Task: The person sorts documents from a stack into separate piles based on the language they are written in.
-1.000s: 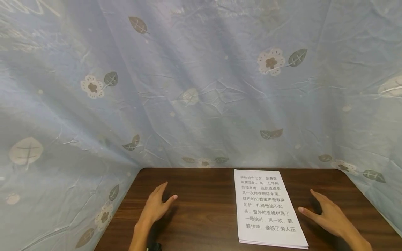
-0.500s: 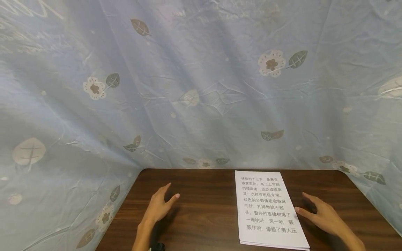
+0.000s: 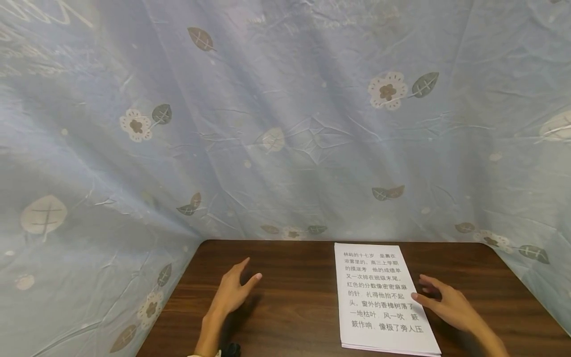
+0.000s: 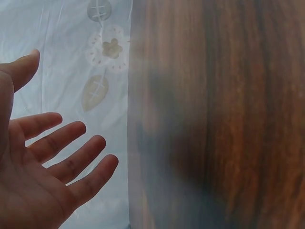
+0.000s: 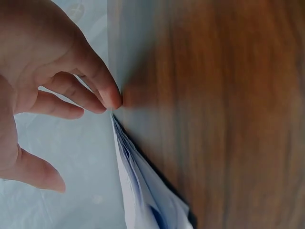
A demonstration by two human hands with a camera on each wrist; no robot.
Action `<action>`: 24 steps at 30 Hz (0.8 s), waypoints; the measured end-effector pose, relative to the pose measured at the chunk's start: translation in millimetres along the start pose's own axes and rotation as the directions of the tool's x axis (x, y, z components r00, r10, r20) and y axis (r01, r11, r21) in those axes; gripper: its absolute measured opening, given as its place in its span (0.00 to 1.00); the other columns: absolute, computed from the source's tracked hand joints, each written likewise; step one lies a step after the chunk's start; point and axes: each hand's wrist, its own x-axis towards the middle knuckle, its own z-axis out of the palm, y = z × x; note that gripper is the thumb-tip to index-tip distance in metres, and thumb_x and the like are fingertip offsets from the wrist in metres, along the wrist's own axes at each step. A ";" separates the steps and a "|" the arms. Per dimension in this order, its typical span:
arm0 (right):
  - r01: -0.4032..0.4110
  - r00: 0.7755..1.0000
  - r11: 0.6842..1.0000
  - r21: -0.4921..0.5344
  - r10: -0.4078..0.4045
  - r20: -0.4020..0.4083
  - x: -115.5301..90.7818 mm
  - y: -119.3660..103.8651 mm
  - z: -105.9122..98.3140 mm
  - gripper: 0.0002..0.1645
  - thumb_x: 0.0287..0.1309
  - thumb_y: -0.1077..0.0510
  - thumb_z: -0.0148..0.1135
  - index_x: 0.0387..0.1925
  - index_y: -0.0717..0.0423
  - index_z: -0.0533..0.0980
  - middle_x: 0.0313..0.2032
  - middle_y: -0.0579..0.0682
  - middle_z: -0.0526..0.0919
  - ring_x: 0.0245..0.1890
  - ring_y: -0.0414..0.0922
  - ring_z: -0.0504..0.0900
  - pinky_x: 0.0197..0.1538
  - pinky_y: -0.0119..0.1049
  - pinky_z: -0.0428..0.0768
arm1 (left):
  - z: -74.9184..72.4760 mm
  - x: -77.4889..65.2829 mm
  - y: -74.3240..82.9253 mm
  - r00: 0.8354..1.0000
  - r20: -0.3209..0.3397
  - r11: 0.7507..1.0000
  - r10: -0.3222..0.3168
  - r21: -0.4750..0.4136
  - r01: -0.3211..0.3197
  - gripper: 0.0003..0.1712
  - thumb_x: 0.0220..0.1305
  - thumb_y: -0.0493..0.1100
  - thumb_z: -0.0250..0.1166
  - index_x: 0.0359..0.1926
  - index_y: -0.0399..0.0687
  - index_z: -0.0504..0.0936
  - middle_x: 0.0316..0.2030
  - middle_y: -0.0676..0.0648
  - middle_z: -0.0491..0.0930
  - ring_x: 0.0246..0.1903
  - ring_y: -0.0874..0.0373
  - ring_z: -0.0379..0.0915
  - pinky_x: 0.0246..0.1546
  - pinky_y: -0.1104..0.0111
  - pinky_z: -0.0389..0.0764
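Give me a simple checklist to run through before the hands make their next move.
1. Left hand free: ok, fingers spread, holding nothing.
2. Right hand near the paper stack: ok, at its right edge.
3. Right hand touching the paper: cannot tell; they overlap in the head view.
4. Printed side up: ok, text shows.
5. Sheets pressed tightly together: not ok, gaps show at the edge in the right wrist view.

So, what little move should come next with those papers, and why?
Probably the right hand should pinch the right edge of the paper stack: it is close to that edge, thumb apart from the fingers, gripping nothing, while the left hand is well away from the stack.
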 end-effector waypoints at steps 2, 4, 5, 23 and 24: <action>-0.001 1.000 1.000 0.017 0.000 0.006 0.5 -1.2 0.7 0.51 0.72 0.36 0.66 0.77 0.70 0.63 0.68 0.71 0.78 0.65 0.68 0.81 0.59 0.69 0.81 | 0.3 0.5 1.1 1.000 -0.001 1.000 0.002 -0.002 -0.002 0.50 0.74 0.67 0.63 0.81 0.38 0.64 0.77 0.28 0.67 0.75 0.27 0.66 0.73 0.33 0.71; -0.008 1.000 0.999 0.050 0.007 0.023 0.3 -3.1 1.0 0.51 0.72 0.37 0.66 0.78 0.70 0.63 0.69 0.71 0.77 0.66 0.68 0.81 0.59 0.69 0.81 | 0.7 0.6 1.9 1.000 -0.001 1.000 0.002 -0.006 -0.002 0.50 0.74 0.67 0.63 0.81 0.38 0.64 0.76 0.28 0.67 0.74 0.27 0.67 0.73 0.34 0.71; -0.013 0.999 0.998 0.066 0.011 0.032 0.3 -4.3 1.0 0.51 0.73 0.37 0.66 0.78 0.70 0.62 0.70 0.70 0.77 0.66 0.68 0.80 0.59 0.69 0.81 | 1.2 0.7 2.1 1.000 0.001 1.000 0.004 -0.007 -0.004 0.50 0.74 0.67 0.63 0.81 0.38 0.64 0.76 0.28 0.67 0.74 0.28 0.67 0.72 0.34 0.72; -0.066 0.995 0.978 0.200 0.049 0.089 5.8 -14.6 8.7 0.51 0.72 0.41 0.67 0.79 0.70 0.60 0.71 0.69 0.76 0.68 0.63 0.80 0.57 0.44 0.85 | 13.9 5.1 12.3 0.997 0.008 0.995 0.077 -0.072 -0.076 0.45 0.75 0.64 0.65 0.78 0.38 0.68 0.69 0.32 0.77 0.64 0.31 0.78 0.60 0.39 0.84; -0.064 0.995 0.976 0.209 0.045 0.091 6.3 -15.4 9.6 0.51 0.72 0.41 0.68 0.79 0.70 0.60 0.71 0.70 0.76 0.68 0.63 0.80 0.57 0.42 0.85 | 14.7 5.5 12.8 0.997 0.010 0.994 0.080 -0.073 -0.079 0.45 0.75 0.64 0.65 0.78 0.38 0.68 0.69 0.32 0.77 0.64 0.31 0.78 0.61 0.39 0.84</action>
